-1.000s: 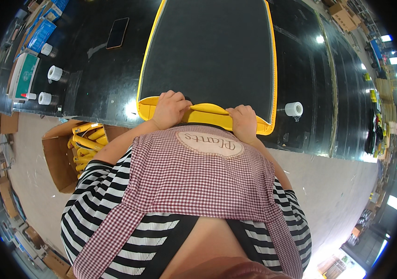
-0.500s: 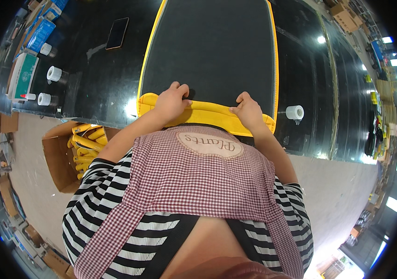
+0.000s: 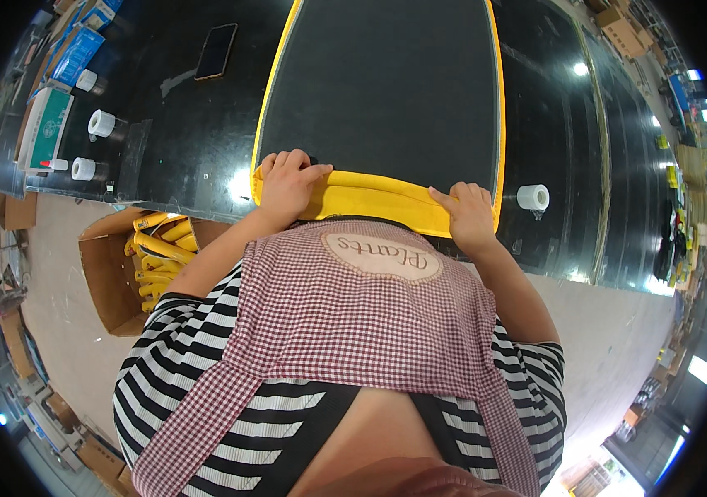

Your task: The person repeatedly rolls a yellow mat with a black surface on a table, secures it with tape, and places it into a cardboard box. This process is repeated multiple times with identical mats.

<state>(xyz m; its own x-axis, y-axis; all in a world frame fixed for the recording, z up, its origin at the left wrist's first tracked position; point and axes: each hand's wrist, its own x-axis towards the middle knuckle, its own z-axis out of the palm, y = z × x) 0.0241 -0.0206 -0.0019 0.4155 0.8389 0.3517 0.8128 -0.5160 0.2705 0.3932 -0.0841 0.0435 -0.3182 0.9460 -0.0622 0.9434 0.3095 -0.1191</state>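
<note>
A long black panel with yellow edging lies on the black table, running away from me. Along its near end is a yellow fabric flap, close against my checked apron. My left hand grips the flap near its left end, fingers bent over it and thumb stretched along its upper edge. Toward the right corner, my right hand holds the same flap, its fingers curled and its thumb pointing inward on the fabric. The undersides of both grips are hidden.
A phone lies left of the panel. White rolls stand on both sides, one roll at the right and several at the left near a green-and-white box. An open carton of yellow rolled pieces sits below the table's left edge.
My hands have spread apart toward the flap's two ends, and the flap now lies flatter. My fingers have gone from pinching its upper edge to lying over its ends.
</note>
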